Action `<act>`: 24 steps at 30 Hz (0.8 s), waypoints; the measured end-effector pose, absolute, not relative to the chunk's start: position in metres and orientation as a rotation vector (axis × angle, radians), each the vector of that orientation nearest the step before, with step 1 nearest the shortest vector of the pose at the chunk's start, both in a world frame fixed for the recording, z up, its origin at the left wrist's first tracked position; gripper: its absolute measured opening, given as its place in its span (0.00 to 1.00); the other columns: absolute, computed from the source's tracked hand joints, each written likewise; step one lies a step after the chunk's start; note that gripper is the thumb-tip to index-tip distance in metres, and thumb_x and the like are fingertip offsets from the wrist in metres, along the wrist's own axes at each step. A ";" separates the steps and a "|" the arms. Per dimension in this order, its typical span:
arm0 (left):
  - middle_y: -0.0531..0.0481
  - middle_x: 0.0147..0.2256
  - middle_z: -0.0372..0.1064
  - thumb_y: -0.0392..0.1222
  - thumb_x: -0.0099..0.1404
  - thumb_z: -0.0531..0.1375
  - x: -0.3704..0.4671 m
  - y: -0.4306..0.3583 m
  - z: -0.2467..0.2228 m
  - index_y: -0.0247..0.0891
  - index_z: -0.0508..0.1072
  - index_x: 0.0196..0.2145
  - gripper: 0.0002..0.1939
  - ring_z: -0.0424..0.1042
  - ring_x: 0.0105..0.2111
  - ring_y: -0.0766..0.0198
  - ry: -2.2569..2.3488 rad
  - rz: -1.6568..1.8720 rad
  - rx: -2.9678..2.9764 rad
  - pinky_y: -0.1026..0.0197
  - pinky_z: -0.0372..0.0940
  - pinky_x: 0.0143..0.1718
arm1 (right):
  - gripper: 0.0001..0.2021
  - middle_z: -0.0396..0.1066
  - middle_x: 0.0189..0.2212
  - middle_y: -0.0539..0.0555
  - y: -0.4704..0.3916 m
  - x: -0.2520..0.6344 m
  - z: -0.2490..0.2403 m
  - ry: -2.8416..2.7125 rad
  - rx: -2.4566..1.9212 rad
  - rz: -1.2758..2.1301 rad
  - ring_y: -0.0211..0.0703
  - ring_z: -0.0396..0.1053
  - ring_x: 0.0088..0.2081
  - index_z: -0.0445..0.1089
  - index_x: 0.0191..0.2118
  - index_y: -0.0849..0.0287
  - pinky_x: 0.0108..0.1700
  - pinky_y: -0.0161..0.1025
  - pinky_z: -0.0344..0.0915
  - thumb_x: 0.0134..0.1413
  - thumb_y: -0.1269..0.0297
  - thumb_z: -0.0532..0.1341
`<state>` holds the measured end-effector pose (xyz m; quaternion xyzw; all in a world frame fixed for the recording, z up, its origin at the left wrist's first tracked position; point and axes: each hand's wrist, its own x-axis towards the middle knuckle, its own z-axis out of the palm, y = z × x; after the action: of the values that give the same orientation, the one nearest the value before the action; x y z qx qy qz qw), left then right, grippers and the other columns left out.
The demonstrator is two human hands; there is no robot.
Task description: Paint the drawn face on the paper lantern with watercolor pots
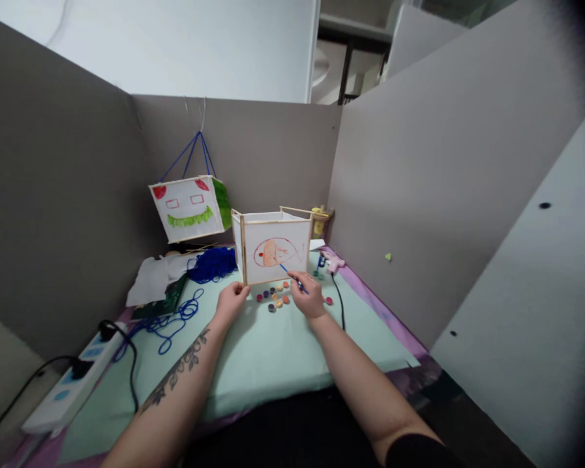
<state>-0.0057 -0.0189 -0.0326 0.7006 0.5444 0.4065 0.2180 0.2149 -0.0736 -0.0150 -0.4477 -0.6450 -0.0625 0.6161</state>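
Observation:
A white paper lantern with a wooden frame (pixel 297 227) stands upright on the table, a fish outline partly filled with orange on its front panel. My left hand (pixel 233 301) is closed at the lantern's lower left corner, fingers pressed on the frame. In my right hand (pixel 308 296) is a thin blue paintbrush (pixel 283 267), its tip at the fish drawing. Several small paint pots (pixel 279 303) sit between my hands, in front of the lantern. One more pot (pixel 329 301) lies right of my right hand.
A painted lantern (pixel 190 211) hangs at the back left. Blue yarn (pixel 212 264), a white cloth (pixel 151 279) and a dark green sheet (pixel 170 299) lie to the left. A power strip (pixel 73 383) is at the left edge. A pink glue gun (pixel 335 261) with a black cord sits right.

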 end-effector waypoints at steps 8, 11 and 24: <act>0.56 0.19 0.61 0.50 0.56 0.54 -0.006 -0.019 -0.032 0.37 0.65 0.22 0.14 0.60 0.23 0.66 1.519 1.107 1.939 0.65 0.51 0.26 | 0.12 0.75 0.34 0.54 -0.076 0.216 -0.014 -1.515 -0.973 -0.167 0.43 0.71 0.38 0.72 0.39 0.58 0.44 0.42 0.67 0.51 0.72 0.54; 0.56 0.19 0.61 0.50 0.56 0.54 -0.006 -0.019 -0.032 0.37 0.65 0.21 0.14 0.60 0.23 0.66 1.525 1.101 1.944 0.65 0.52 0.26 | 0.12 0.75 0.34 0.54 -0.073 0.216 -0.016 -1.514 -1.007 -0.146 0.43 0.71 0.37 0.73 0.39 0.58 0.43 0.42 0.67 0.52 0.72 0.54; 0.55 0.19 0.61 0.49 0.57 0.54 -0.006 -0.019 -0.033 0.38 0.65 0.21 0.14 0.60 0.23 0.66 1.522 1.094 1.961 0.64 0.52 0.26 | 0.11 0.75 0.32 0.54 -0.074 0.216 -0.015 -1.508 -1.019 -0.131 0.43 0.70 0.35 0.73 0.36 0.58 0.41 0.41 0.68 0.50 0.73 0.55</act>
<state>-0.0058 -0.0186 -0.0326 0.7063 0.5482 0.3941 0.2130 0.2159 -0.0741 -0.0154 -0.4415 -0.6538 -0.0568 0.6118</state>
